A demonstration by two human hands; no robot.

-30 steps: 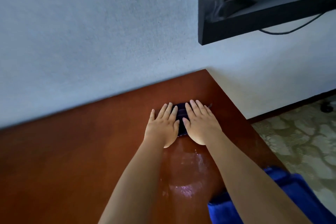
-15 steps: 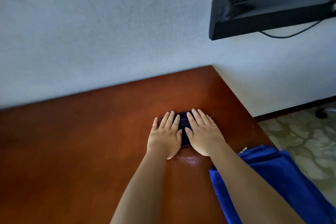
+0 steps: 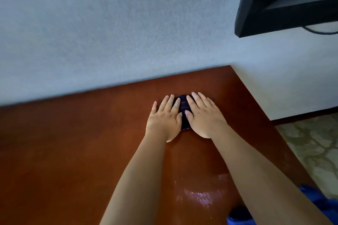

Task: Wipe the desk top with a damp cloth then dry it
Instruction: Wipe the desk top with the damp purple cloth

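A small dark purple cloth (image 3: pixel 183 106) lies on the reddish-brown desk top (image 3: pixel 73 142), near the far right corner by the wall. My left hand (image 3: pixel 164 118) and my right hand (image 3: pixel 204 115) press flat on it side by side, fingers stretched toward the wall. The hands cover most of the cloth; only a strip shows between them. A wet, shiny streak (image 3: pixel 199 195) runs on the desk from the cloth back toward me, between my forearms.
A blue towel (image 3: pixel 325 204) lies at the desk's near right edge, partly behind my right forearm. A black wall-mounted screen (image 3: pixel 292 5) with a hanging cable sits above right. The desk's right edge drops to patterned floor (image 3: pixel 311 148). The wall bounds the far edge.
Both hands have pushed the cloth away from me toward the wall, leaving a longer wet streak behind. The view shifted, and less of the blue towel shows.
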